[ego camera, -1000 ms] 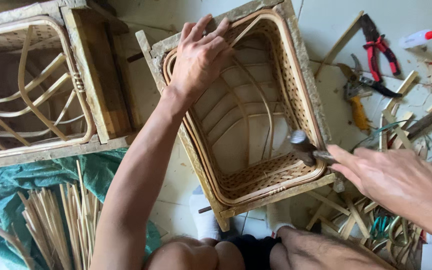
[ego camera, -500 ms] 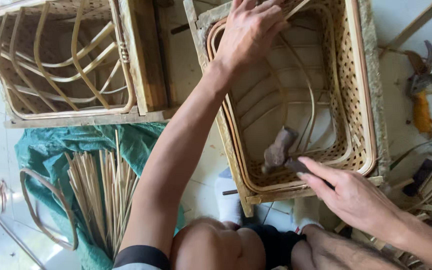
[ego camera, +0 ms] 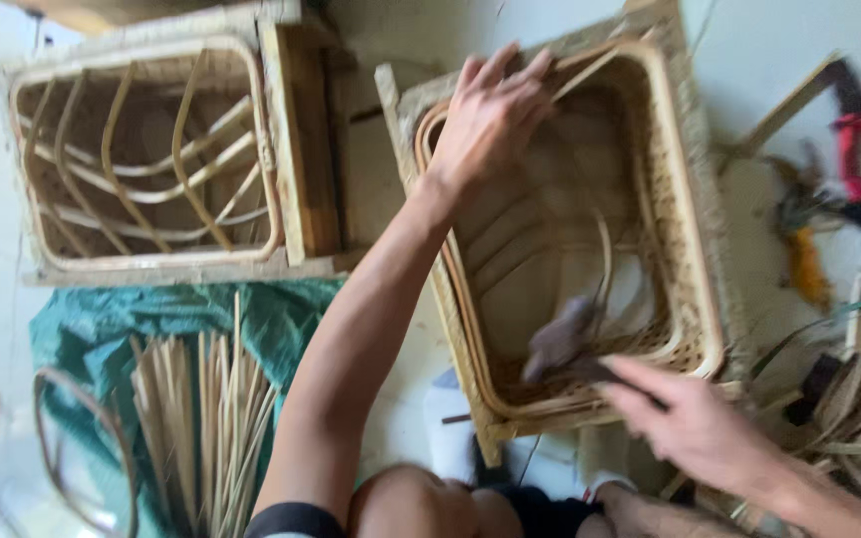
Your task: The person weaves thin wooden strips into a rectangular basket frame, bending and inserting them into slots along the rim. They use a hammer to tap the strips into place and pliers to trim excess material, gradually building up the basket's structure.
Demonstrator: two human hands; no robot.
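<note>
Now both hands grip: left (ego camera: 490, 120) the basket (ego camera: 695, 249) rim, right (ego camera: 695, 428) the lowered hammer (ego camera: 560, 344).

My left arm reaches forward almost straight, its hand (ego camera: 490, 115) palm-down with fingers spread and curled over an edge, while my right hand (ego camera: 695, 428), lower and nearer my knees, is blurred, fingers drawn together in a pinching grip.
</note>
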